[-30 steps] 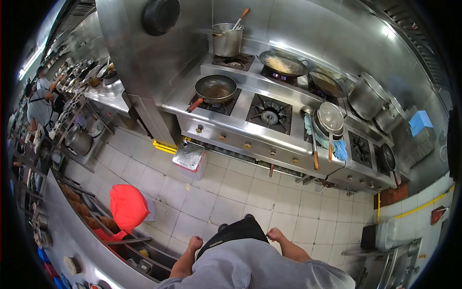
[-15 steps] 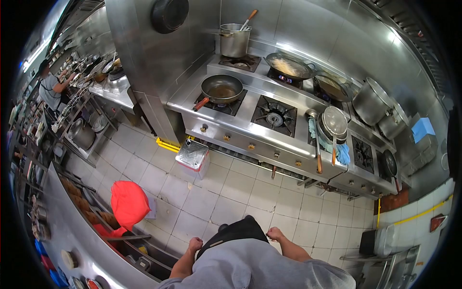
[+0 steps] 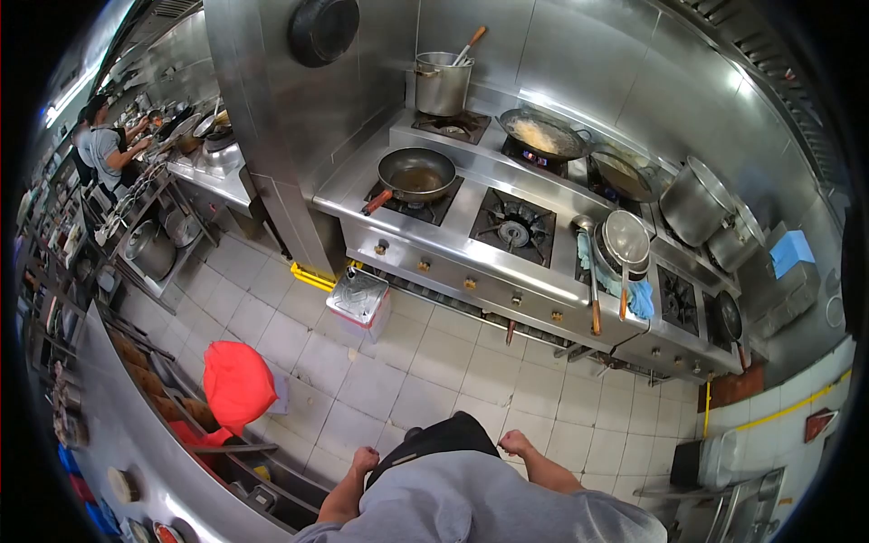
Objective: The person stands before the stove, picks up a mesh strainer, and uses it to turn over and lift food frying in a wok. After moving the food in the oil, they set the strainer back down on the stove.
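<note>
My left hand point(image 3: 366, 459) hangs beside my waist, fingers curled, and no object shows in it. On the other side of my body my right hand point(image 3: 514, 442) is also curled closed, with nothing visible in it. Both are nearest to my dark apron point(image 3: 434, 445) and well away from the stove point(image 3: 444, 252). On the stove, a frying pan point(image 3: 415, 174) with a red handle holds brownish liquid. A wok point(image 3: 545, 134) with bubbling, pale food sits over a blue flame. A strainer point(image 3: 625, 237) and a ladle point(image 3: 594, 281) lie on the stove's right part.
A lidded metal-topped container point(image 3: 358, 300) stands on the tiled floor before the stove. A red bag point(image 3: 237, 385) is at the left, beside a steel counter point(image 3: 149, 471). Tall pots point(image 3: 695, 201) stand at the back right. Two people point(image 3: 107, 149) work at the far left.
My view shifts slightly, so the stove sits a little left and lower. A second person now shows at the far left. My hands stay beside my waist.
</note>
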### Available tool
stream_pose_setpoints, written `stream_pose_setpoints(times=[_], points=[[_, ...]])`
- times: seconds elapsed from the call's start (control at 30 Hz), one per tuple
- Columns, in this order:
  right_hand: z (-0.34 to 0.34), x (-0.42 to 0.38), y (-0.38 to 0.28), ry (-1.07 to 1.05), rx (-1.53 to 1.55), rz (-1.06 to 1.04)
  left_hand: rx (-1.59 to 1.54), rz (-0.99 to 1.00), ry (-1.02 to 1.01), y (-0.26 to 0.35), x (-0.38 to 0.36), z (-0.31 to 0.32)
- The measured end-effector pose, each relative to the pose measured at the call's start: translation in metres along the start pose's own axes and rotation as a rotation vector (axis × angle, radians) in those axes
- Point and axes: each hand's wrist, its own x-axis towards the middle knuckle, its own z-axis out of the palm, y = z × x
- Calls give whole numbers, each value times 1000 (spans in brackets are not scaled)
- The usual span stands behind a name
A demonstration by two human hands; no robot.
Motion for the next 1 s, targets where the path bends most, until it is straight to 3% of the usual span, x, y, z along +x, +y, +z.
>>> stream_pose_setpoints(times=[1.0], points=[[7, 4, 13, 16, 25, -34, -25, -30, -16, -12, 16, 3]])
